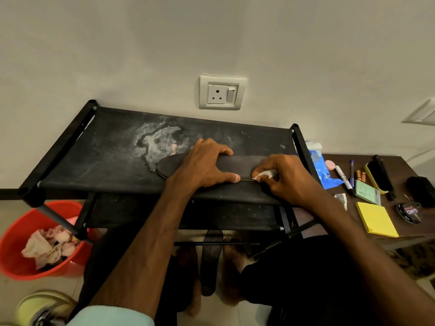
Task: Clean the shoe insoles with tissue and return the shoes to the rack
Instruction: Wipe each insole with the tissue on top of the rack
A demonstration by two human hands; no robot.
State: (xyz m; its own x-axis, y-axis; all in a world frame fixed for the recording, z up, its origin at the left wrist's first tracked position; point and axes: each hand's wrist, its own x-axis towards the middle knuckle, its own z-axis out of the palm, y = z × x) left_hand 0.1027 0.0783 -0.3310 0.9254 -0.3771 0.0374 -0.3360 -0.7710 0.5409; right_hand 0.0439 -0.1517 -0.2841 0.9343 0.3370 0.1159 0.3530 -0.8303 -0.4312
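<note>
Against the pale wall stands the black rack (94, 147), its dusty top shelf my workbench. My left hand (207, 165) clamps the insole (244, 164) flat across its width so it cannot slide, while my right hand (287, 180) pinches wadded tissue (264, 174) against its right end to rub. Spent wads lie in the red bucket (14, 267) nearby.

Likely a home — shoe rack (94, 161), wall socket (221, 92)
</note>
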